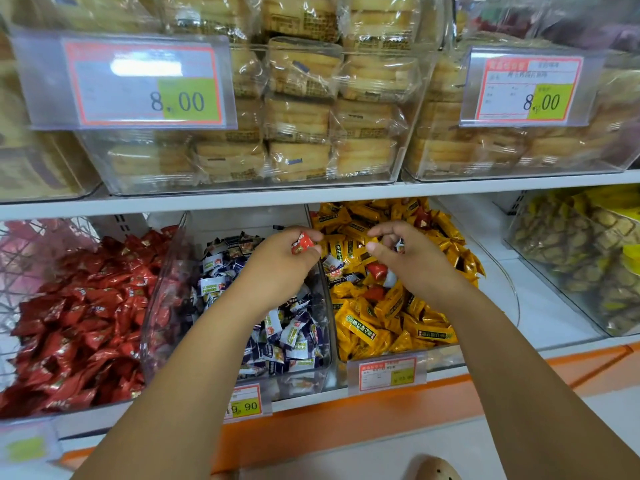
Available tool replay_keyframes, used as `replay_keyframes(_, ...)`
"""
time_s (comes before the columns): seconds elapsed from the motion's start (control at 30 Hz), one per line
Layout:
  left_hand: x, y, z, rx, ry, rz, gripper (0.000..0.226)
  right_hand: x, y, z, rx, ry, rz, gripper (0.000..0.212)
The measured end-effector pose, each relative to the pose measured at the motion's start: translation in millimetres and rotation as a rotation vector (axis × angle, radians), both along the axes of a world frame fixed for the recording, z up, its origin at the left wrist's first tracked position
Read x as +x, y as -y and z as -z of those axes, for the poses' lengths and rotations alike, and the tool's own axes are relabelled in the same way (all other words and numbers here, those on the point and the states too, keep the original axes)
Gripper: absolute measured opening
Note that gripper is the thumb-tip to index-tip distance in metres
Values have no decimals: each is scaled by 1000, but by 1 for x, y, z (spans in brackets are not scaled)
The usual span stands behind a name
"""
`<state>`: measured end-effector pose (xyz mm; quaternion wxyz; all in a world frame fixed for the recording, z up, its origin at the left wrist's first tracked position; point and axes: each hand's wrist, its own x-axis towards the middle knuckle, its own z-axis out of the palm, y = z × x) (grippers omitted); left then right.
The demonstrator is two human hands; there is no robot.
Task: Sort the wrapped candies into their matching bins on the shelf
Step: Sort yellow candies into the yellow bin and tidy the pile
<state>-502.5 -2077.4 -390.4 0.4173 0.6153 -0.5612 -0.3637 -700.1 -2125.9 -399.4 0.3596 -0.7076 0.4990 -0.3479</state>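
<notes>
Red-wrapped candy (302, 243) pinched between thumb and fingertips of the left hand (284, 261), up over the clear wall between the middle bin (301, 375) of white-and-purple sweets and the yellow bin (441, 358). Right hand (401, 261) curled above the yellow heap, a scrap of wrapper by the thumb; cannot tell whether gripped. Likely trouble: glossy wrapper, light pinch and a carry across the middle bin to the red bin (86, 403) at far left, so a drop into the wrong pile. Stray red piece (376, 270) among the yellow, easy to miss. Underneath, white shelf board (540, 306) with orange trim (346, 420) and price tags (387, 372); overhead, clear tubs of wrapped cakes (301, 98); at right, pineapple-print packets (571, 244).
</notes>
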Motion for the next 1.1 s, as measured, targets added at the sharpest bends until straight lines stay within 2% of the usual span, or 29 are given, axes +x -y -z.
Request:
replay_keyframes(0.1,9,-9,-3,44,-20,12,24,2,1,0,28,59,0,13)
replay_keyframes(0.23,23,-26,-4,61,-42,31,26,8,-5,-3,-1,10,32,18)
replay_keyframes(0.37,42,-45,-8,25,-76,10,22,18,-13,-14,-89,-11,55,10)
replay_keyframes(0.5,65,-62,-11,34,-65,-57,11,39,-25,-27,-84,218,39,12)
replay_keyframes(0.63,95,-76,-15,7,6,-179,14,78,-32,-25,92,396,-48,22)
replay_keyframes(0.7,110,-82,-14,-20,64,-264,15,97,-37,-19,113,367,-127,15)
replay_keyframes(0.77,127,-85,-9,-27,135,-352,20,111,-41,-13,120,274,-200,24)
replay_keyframes(0.87,152,-84,-1,-12,124,-448,25,124,-41,-7,156,195,-277,33)
replay_keyframes(1.0,176,-80,6,14,75,-503,35,125,-37,-7,128,214,-225,21)
replay_keyframes(1.1,186,-74,9,-10,170,-472,46,112,-34,-17,56,190,-103,21)
